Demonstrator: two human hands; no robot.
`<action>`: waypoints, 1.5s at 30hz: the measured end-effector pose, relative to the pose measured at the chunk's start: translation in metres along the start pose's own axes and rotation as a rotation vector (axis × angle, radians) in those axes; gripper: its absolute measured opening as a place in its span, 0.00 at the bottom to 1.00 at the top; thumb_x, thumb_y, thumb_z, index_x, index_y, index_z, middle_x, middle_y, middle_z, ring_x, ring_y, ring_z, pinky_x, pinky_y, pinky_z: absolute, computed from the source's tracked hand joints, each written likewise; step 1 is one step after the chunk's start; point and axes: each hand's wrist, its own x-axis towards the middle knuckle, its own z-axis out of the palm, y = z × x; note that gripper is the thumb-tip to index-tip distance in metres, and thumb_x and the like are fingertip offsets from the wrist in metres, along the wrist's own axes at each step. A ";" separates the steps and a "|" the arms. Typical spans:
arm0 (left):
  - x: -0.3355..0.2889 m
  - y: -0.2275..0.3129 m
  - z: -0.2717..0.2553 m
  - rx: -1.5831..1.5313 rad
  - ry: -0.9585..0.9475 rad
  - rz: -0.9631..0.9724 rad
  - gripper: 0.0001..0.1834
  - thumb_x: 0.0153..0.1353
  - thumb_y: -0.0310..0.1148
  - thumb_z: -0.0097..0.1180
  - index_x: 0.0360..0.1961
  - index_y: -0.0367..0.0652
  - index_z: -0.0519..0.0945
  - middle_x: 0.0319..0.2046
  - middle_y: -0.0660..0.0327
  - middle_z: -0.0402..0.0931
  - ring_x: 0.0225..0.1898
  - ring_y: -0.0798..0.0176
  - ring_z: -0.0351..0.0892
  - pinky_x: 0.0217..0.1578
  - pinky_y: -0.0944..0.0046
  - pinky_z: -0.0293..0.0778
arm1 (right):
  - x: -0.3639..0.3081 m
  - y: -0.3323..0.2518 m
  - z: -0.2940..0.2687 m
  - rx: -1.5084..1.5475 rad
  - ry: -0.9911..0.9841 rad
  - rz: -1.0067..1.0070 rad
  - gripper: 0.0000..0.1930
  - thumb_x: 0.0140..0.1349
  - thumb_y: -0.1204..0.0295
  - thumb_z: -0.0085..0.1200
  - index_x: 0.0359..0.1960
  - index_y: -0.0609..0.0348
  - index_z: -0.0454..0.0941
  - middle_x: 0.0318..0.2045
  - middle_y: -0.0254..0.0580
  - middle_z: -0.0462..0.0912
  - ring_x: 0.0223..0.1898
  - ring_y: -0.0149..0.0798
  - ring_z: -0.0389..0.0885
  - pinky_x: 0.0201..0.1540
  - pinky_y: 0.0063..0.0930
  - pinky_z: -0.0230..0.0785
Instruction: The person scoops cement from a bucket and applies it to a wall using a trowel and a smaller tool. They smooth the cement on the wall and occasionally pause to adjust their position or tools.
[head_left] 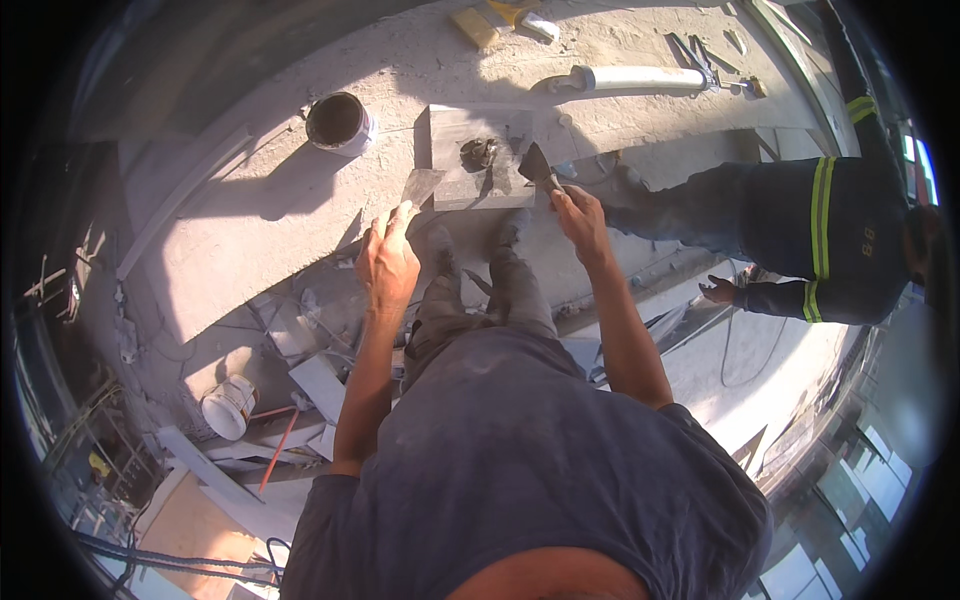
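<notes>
A worker's left hand (388,262) grips a flat scraper (420,186) while the right hand (580,222) closes on a trowel (538,166) beside a mortar lump (478,153) on a grey board (470,160).

the right hand (580,222) covers the trowel (540,166) handle, so only the blade shows. the left hand (386,262) hides the grip of a flat blade (421,185). the grey lump (479,153) on the board (470,190) is too small to identify. a co-worker (820,235) is cut off by the right rim. small tools (700,55) near the ledge's far edge blur together.
</notes>
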 end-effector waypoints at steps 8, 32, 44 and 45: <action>-0.005 -0.019 -0.016 -0.009 -0.053 -0.164 0.22 0.75 0.29 0.53 0.67 0.50 0.85 0.64 0.50 0.85 0.66 0.41 0.83 0.64 0.49 0.79 | 0.005 0.037 0.028 0.178 0.048 0.255 0.22 0.76 0.54 0.60 0.39 0.65 0.85 0.25 0.30 0.78 0.20 0.20 0.65 0.21 0.22 0.53; -0.052 -0.029 -0.017 -0.068 0.093 -0.172 0.22 0.60 0.17 0.59 0.55 0.40 0.90 0.44 0.50 0.90 0.46 0.44 0.91 0.49 0.52 0.85 | 0.180 -0.192 0.087 -1.409 -0.648 -0.480 0.15 0.58 0.59 0.58 0.41 0.47 0.93 0.39 0.36 0.95 0.39 0.46 0.93 0.42 0.43 0.85; -0.042 -0.051 -0.025 -0.279 0.169 -0.110 0.18 0.64 0.21 0.61 0.54 0.38 0.90 0.43 0.49 0.90 0.42 0.44 0.90 0.45 0.53 0.84 | 0.051 -0.089 0.035 -0.912 -0.115 -0.715 0.24 0.63 0.75 0.57 0.59 0.42 0.92 0.45 0.52 0.89 0.49 0.54 0.87 0.54 0.49 0.81; -0.036 -0.050 -0.030 -0.269 0.161 -0.073 0.18 0.65 0.21 0.61 0.54 0.38 0.90 0.43 0.49 0.90 0.42 0.44 0.90 0.45 0.53 0.84 | 0.045 -0.075 0.038 -0.888 -0.110 -0.649 0.24 0.63 0.75 0.57 0.60 0.43 0.92 0.44 0.52 0.90 0.48 0.54 0.88 0.54 0.49 0.81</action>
